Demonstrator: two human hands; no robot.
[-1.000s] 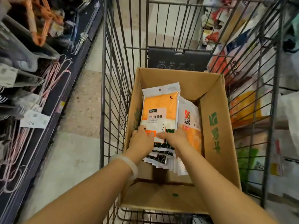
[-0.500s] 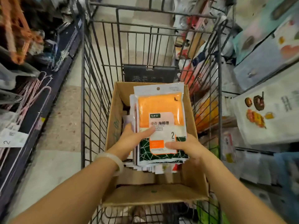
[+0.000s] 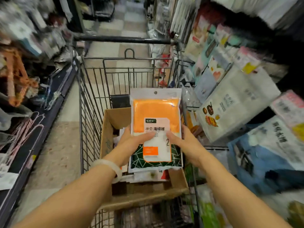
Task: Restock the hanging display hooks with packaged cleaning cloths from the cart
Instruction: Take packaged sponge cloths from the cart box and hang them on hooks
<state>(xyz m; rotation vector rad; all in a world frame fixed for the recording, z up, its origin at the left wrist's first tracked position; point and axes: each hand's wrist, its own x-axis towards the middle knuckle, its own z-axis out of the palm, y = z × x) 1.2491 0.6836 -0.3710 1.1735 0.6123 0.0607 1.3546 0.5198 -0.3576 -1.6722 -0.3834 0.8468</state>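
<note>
Orange-fronted cloth packs (image 3: 156, 129), a stack lifted just above the cardboard box (image 3: 108, 137), sit pinched between your left hand (image 3: 130, 143) and right hand (image 3: 185, 145), thumbs pressing the front, so slick packs behind could slide out.

Dim aisle, motion-blurred edges (fisheye bend)

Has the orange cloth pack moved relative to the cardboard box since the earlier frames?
Yes. The orange cloth pack has risen out of the cardboard box, its top now above the box's far rim.
</note>
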